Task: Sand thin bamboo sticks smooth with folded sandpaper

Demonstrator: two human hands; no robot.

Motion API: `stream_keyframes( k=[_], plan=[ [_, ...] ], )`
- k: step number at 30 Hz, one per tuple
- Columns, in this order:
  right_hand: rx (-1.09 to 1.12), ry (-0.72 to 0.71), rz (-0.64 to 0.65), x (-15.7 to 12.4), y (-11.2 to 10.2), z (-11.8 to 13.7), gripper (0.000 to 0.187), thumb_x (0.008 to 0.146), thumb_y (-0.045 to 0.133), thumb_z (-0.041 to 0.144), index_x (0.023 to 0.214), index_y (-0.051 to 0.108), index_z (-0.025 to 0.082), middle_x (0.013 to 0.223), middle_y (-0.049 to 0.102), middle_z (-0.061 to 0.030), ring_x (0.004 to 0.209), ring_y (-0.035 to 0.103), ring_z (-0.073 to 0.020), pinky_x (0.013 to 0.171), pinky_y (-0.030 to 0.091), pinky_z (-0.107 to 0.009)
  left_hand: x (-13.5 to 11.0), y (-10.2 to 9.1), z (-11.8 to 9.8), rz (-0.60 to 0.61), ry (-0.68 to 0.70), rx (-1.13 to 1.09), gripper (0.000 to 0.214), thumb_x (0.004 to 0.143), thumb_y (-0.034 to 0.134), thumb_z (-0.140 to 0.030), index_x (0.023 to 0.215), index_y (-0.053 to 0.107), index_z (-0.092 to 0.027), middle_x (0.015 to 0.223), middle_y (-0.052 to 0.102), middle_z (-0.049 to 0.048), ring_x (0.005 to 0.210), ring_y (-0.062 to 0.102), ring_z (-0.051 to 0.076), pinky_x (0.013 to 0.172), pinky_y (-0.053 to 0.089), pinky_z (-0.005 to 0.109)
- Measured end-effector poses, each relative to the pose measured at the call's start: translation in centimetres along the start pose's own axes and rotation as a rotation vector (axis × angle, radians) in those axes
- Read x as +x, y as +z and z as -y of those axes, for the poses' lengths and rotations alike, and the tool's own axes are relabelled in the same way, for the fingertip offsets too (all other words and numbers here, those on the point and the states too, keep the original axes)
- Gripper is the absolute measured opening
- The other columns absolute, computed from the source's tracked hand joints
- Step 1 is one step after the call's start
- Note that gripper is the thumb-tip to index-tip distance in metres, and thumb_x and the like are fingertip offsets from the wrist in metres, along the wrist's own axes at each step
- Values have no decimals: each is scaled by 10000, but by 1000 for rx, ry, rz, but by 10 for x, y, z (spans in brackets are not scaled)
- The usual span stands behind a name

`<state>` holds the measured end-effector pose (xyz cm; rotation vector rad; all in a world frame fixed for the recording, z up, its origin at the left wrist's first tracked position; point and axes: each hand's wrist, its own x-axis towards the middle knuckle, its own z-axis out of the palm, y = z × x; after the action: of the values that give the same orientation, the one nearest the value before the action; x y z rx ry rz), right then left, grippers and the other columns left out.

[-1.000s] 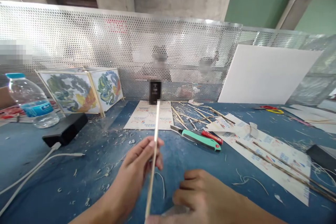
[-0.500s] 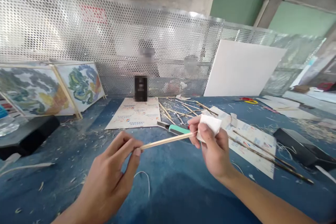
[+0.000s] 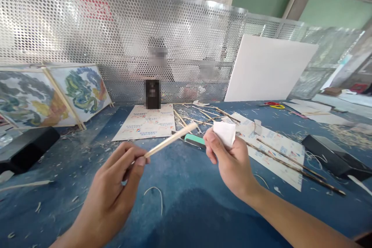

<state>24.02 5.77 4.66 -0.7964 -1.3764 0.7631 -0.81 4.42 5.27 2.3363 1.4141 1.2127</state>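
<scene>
Between the thumb and fingers of my left hand (image 3: 116, 186) I pinch one end of a thin pale bamboo strip (image 3: 171, 140). Its free end points up and to the right, over the table. My right hand (image 3: 232, 162) is closed on a small folded white piece of sandpaper (image 3: 226, 133), which sticks up above the thumb. The strip and the sandpaper are apart. Behind my right hand, on the table, lies a green-handled utility knife (image 3: 194, 140), partly hidden by the fingers.
Printed abrasive sheets (image 3: 139, 128) lie on the blue table (image 3: 186, 190), with bamboo sticks (image 3: 207, 114) beyond. Black boxes (image 3: 334, 157) stand at both sides. A painted dragon lantern (image 3: 84, 93), scissors (image 3: 274, 105), a white board (image 3: 269, 69) and a perforated metal screen (image 3: 122, 42) are farther back.
The bamboo strip has come out of the sandpaper in my right hand. Its free end has swung upward and away, and my hands sit slightly farther left in view.
</scene>
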Motion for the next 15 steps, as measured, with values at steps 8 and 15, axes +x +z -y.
stream_keyframes(
  k=[8,15],
  plan=[
    [126,-41,-35,-2,-3,-8,128,1061,598,365,1070,690,277,632,374,60,541,340,-113,483,286,-270,-4,4,-9,51,-34,-71,232,1067,449,-312,882,583,-269,897,536,-50,757,533,119,701,415,283],
    [105,-85,64,-4,-7,-12,164,1056,608,349,1139,739,296,596,358,57,537,327,-126,486,251,-294,-5,4,-14,43,-60,-79,239,1055,461,-315,862,593,-266,875,524,-54,725,513,118,674,392,294]
  ],
)
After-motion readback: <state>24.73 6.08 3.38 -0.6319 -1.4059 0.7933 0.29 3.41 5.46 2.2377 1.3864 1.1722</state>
